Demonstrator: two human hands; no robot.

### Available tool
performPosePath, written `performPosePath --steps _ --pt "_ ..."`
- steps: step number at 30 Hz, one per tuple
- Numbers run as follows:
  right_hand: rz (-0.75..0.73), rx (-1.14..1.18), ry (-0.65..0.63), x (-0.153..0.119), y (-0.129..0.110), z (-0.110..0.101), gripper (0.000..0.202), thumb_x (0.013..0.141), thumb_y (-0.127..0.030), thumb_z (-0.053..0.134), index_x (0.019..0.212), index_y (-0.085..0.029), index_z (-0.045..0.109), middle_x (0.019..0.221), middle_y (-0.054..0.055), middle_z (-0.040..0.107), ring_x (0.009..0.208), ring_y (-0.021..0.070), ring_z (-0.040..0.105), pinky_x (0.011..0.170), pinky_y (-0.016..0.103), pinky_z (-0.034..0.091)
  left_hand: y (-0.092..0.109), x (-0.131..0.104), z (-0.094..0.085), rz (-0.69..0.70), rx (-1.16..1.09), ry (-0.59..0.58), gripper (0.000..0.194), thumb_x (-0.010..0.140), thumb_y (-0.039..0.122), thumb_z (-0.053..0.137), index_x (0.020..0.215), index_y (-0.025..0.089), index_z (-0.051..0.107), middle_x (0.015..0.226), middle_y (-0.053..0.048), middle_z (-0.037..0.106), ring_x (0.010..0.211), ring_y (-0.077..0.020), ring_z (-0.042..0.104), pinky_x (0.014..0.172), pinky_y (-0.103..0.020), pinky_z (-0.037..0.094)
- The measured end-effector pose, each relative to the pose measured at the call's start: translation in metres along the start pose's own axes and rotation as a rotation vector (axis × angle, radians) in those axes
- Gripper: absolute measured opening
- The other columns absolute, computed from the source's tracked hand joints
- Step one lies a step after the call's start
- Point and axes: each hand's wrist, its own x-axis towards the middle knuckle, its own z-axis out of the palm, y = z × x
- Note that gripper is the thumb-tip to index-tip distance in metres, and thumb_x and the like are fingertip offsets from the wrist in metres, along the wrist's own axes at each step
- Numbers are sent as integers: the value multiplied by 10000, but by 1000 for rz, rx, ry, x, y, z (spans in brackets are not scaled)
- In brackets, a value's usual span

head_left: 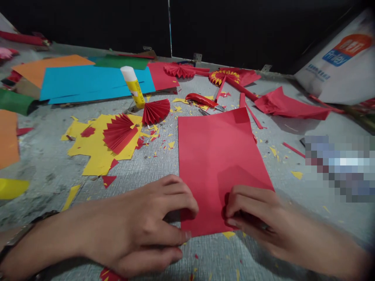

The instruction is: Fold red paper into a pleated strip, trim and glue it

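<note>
A red sheet of paper (213,156) lies on the grey table, its near edge between my hands. My left hand (155,222) rests at the sheet's lower left corner, fingers bent and apart, with fingertips touching the edge. At the lower right part of the sheet, my right hand (252,214) has thumb and fingers pinched together on the paper's near edge. Beyond the sheet lies a red-handled cutter or scissors (202,100). To the left are two folded red paper fans (120,132) and an upright glue stick (133,88).
Yellow paper scraps (84,144) lie at left, with blue sheets (96,84) behind them. Red paper flowers on rolled stems (225,77) lie at the back. A white bag (340,58) stands at right, beyond a pixelated object (345,168). Small red and yellow clippings are scattered about.
</note>
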Motion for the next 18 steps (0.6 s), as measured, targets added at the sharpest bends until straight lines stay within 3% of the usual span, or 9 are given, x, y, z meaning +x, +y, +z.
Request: performPosePath --steps 2,7,10,14,18 --pt "-20 7 29 2 -3 2 147 1131 -192 521 1013 -254 583 1007 -14 671 845 138 627 727 260 469 0 1 0 10 -1 1 143 1062 212 672 984 168 783 1250 -106 711 1161 -241 658 1093 -420 505" --pt "-21 20 56 3 -3 2 147 1117 -175 538 1016 -255 608 1017 -13 683 842 142 626 735 266 477 2 4 1 109 113 -27 155 1093 272 679 1029 164 770 1396 -60 756 1314 -240 644 1174 -399 488" --pt "-11 37 54 2 -1 1 132 1123 -204 564 1014 -258 614 1011 -20 695 832 139 628 718 263 472 5 5 7 125 185 -22 206 1123 313 654 980 186 731 1344 -23 788 1243 -204 685 1173 -388 486" --pt "1 81 58 6 -1 -5 132 1107 -200 605 990 -253 635 972 -27 710 813 130 636 711 250 474 16 10 20 27 236 29 232 1106 314 686 903 205 662 1176 -12 806 1053 -190 708 1106 -390 512" --pt "-10 90 37 10 0 -7 141 1067 -168 650 948 -238 627 940 -24 716 794 131 641 710 247 479 32 24 37 -1 389 13 239 1099 410 704 1136 175 720 1110 4 773 964 -205 673 1042 -403 522"
